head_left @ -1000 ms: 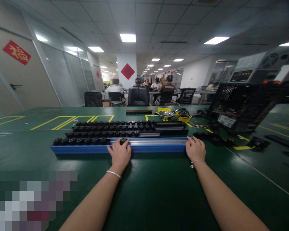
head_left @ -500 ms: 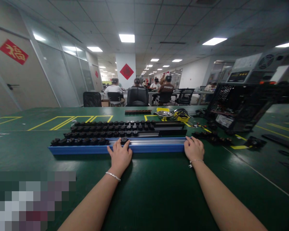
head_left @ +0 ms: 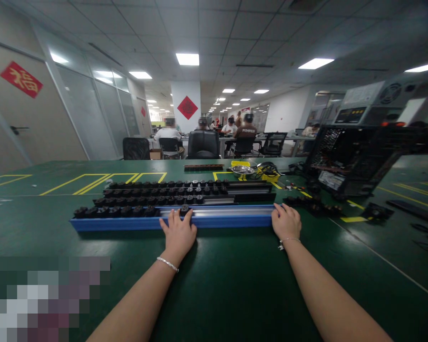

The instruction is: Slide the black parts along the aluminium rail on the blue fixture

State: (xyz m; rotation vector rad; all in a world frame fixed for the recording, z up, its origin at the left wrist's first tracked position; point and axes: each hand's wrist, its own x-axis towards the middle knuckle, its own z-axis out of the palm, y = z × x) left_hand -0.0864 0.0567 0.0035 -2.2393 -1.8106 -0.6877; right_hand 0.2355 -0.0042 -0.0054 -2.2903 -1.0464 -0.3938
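Observation:
A long blue rail (head_left: pixel 231 221) with a silvery inner channel lies crosswise on the green table in front of me. Several small black knob-like parts (head_left: pixel 119 212) stand in a row along its left portion. Apart from them, near the rail's middle, one black knob-like part (head_left: pixel 184 209) sits in the channel. My left hand (head_left: pixel 179 232) has its fingers bent over the rail's near wall and around that single part; its fingertips are partly hidden. At the rail's right end, my right hand (head_left: pixel 286 222) is closed over the end, fingers on top.
Behind lie dark rails (head_left: pixel 255 197) carrying more black parts. At the right stands an opened computer case (head_left: pixel 345 161) with loose dark pieces near it. A metal bowl (head_left: pixel 243 169) and yellow trays (head_left: pixel 271 176) sit farther back. Other people sit at a distant desk.
The view has tilted slightly, so the rail appears a little lower. Both hands keep almost the same places on it.

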